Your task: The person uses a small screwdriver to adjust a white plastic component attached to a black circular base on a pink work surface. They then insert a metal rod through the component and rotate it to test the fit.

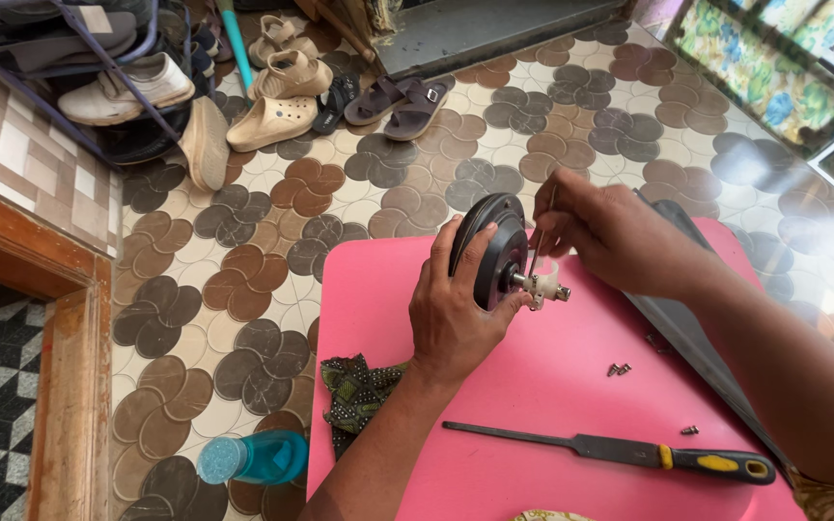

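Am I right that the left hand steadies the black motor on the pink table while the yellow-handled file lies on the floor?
Not quite. The head view shows the yellow-handled file lying on the pink table, not the floor. The left hand does steady the black motor.

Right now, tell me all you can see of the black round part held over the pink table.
The black round part is a disc-shaped motor-like housing of dark, slightly glossy metal or plastic, held on edge above the pink table. A short shaft sticks out of its face into a small white fitting. The left hand grips its rim; the right hand holds a thin tool to the fitting.
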